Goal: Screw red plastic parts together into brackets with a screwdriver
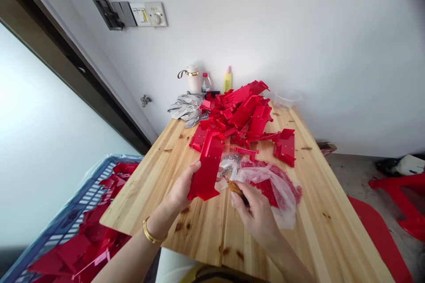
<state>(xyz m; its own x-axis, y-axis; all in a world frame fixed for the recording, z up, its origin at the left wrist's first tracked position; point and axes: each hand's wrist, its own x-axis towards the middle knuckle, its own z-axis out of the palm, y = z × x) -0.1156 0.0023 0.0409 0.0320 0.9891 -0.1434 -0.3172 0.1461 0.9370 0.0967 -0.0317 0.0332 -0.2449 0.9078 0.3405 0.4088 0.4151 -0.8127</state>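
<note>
My left hand (183,187) is closed on a red plastic panel (208,166) with bent edges, holding it tilted above the table. Its fingers pass behind the panel and are partly hidden. In my right hand (257,212) is a screwdriver (236,189) with an amber and dark handle, its tip pointing towards the panel but apart from it. Just past the tip lies a clear bag of small metal screws (229,167). A plastic bag of small red pieces (268,190) sits beside my right hand. Behind them rises a pile of red plastic parts (241,112).
Grey gloves (188,108), a white cup (194,80), a small bottle (205,83) and a yellow tube (227,80) stand at the wooden table's (318,203) back. A clear bowl (287,98) is at back right. A blue crate (71,214) of red parts stands left; red stools (378,234) are right.
</note>
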